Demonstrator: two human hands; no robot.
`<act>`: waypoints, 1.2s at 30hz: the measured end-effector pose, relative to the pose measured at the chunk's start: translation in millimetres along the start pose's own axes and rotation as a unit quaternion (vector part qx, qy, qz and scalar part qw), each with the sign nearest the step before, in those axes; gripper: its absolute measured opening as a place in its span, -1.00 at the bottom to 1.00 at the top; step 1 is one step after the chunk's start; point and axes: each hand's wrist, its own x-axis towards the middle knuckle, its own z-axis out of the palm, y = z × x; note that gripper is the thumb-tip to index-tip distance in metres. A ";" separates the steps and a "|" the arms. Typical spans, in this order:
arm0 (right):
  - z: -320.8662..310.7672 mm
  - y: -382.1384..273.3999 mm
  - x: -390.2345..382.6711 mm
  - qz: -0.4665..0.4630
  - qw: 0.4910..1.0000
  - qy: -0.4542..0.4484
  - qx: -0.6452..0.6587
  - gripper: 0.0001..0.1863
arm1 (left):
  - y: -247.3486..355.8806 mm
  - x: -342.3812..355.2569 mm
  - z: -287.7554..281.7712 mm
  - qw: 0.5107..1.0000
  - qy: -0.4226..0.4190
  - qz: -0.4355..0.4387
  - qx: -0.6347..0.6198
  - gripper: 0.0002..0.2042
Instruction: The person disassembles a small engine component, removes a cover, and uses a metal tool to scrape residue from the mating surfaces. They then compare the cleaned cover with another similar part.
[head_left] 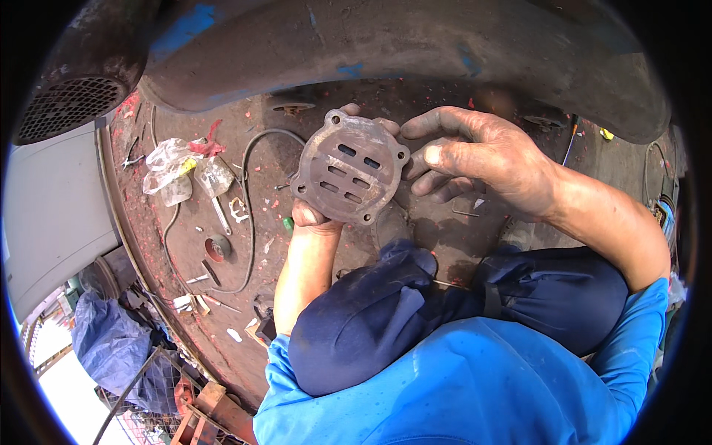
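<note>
A round, grey metal valve plate point(348, 169) with several slots and bolt-hole ears at its rim is held up in front of my knees. My left hand point(311, 213) grips it from beneath and behind; the thumb shows at the lower edge and fingertips at the top. Most of that hand is hidden by the plate. Close to the plate's right edge is my right hand point(475, 154), its blackened fingers apart and curved. Nothing shows between those fingers; whether a fingertip touches the plate's ear I cannot tell.
A large dark tank point(400, 44) with blue paint patches spans the far side. On the floor to the left lie a black cable point(251, 215), a wrench point(222, 216), a clear plastic bag point(167, 165) and a tape roll point(217, 248). A screwdriver point(571, 139) leans at the right.
</note>
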 end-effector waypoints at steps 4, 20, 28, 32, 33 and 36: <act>-0.7 -0.9 -0.2 0.001 1.000 0.001 0.003 -0.32 | -1.5 3.3 3.4 1.000 0.005 -0.001 0.006 0.32; -4.0 7.8 0.9 -0.052 0.998 0.022 -0.021 -0.39 | -11.1 12.5 13.1 0.999 0.007 0.011 0.037 0.30; 0.4 13.0 3.0 -0.078 0.993 0.062 -0.066 -0.37 | -16.6 10.3 2.1 0.999 0.001 0.016 0.034 0.30; 2.1 16.2 6.1 -0.081 0.992 0.063 -0.080 -0.38 | -20.0 8.3 5.0 0.999 0.013 -0.001 0.033 0.31; 2.3 16.4 6.5 -0.079 0.992 0.057 -0.080 -0.37 | -18.8 8.6 10.5 0.999 0.006 -0.007 0.041 0.30; 3.8 14.5 6.5 -0.079 0.983 0.085 -0.142 -0.39 | -19.9 12.9 8.5 0.998 -0.054 -0.007 0.038 0.29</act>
